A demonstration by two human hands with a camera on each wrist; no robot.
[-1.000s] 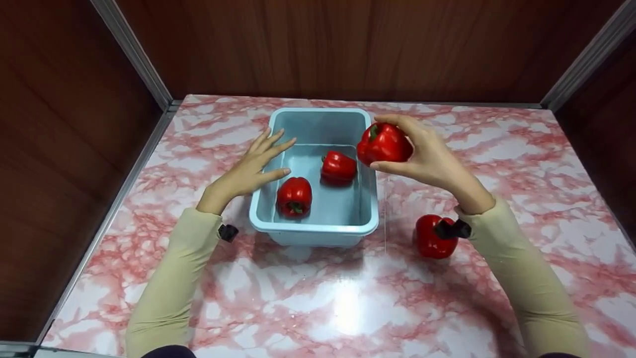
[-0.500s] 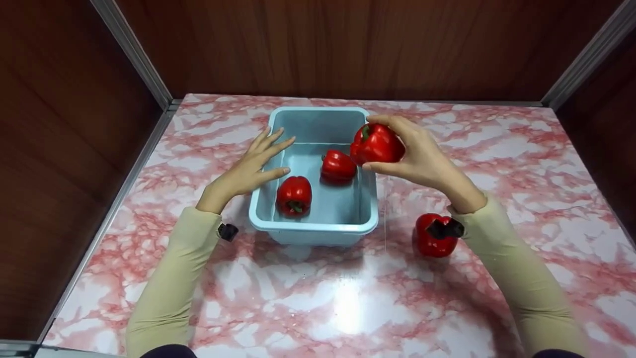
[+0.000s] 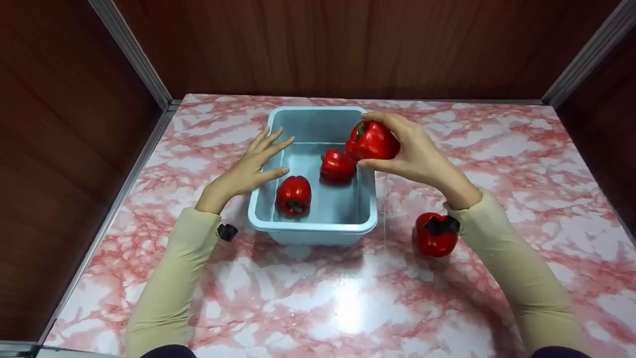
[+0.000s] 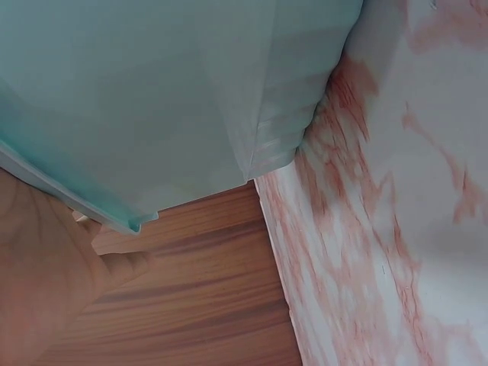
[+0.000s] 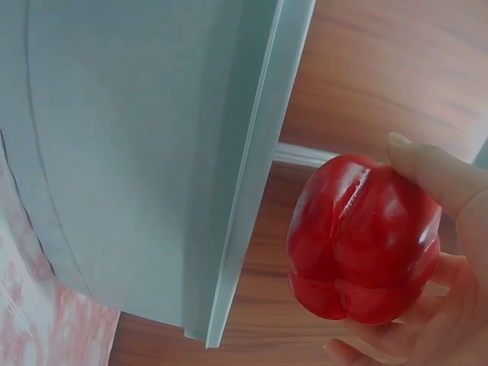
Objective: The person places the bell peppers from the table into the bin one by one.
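Observation:
My right hand (image 3: 415,149) grips a red bell pepper (image 3: 373,141) between thumb and fingers, above the right rim of a light blue plastic bin (image 3: 313,227). The right wrist view shows that same bell pepper (image 5: 362,240) held higher than the rim. Inside the bin lie two more red bell peppers, one near the front left (image 3: 293,196) and one toward the right wall (image 3: 337,166). With fingers spread, my left hand (image 3: 246,169) hovers at the bin's left rim and holds nothing. In the left wrist view, part of this hand (image 4: 46,267) shows beside the bin's wall.
Another red bell pepper (image 3: 436,238) sits on the marbled table (image 3: 298,308) to the right of the bin, partly covered by the black wrist camera (image 3: 442,225). Dark wood panels (image 3: 318,49) enclose the table at the back and both sides.
My right hand has carried its bell pepper leftward, from beside the bin's right rim to over it. The left hand and the other peppers have stayed in place.

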